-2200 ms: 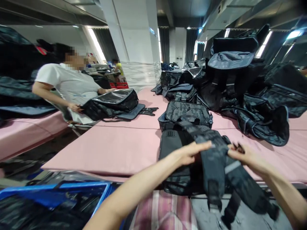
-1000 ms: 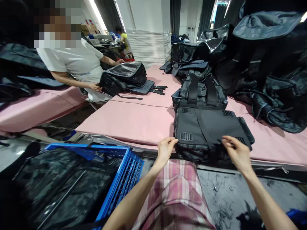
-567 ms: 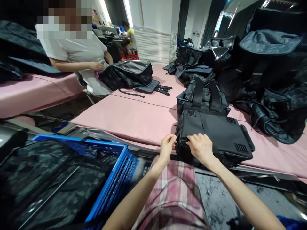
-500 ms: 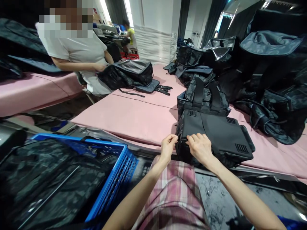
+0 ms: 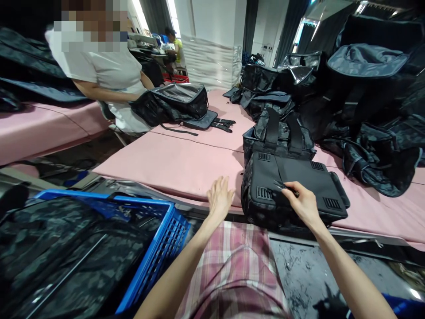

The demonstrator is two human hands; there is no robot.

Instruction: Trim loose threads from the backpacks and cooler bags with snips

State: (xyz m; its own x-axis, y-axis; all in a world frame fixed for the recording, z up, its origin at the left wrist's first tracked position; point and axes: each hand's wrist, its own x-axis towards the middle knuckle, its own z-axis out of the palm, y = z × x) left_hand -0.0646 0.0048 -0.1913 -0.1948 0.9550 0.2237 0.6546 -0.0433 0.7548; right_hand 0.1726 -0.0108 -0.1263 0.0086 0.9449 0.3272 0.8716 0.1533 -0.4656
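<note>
A black bag (image 5: 295,177) lies bottom up at the table's front edge, with ribbed rubber pads at the corners of its base. My right hand (image 5: 303,201) is over this base, its fingers closed on small dark thread snips (image 5: 280,184) whose pointed tips face left. My palm hides most of the snips. Left of the bag, my left hand (image 5: 221,195) is open with its fingers apart, at the edge of the pink table (image 5: 172,153). It holds nothing.
A blue plastic crate (image 5: 172,221) with dark camouflage bags stands at my left. Behind the black bag is another bag with wide straps (image 5: 274,126). More bags (image 5: 375,155) are piled at the right. Across the table a person in white (image 5: 109,66) handles a dark bag (image 5: 179,102).
My left hand has let go of the bag's left edge, moved left and spread its fingers. My right hand has shifted right over the base, and the snips now show in it.
</note>
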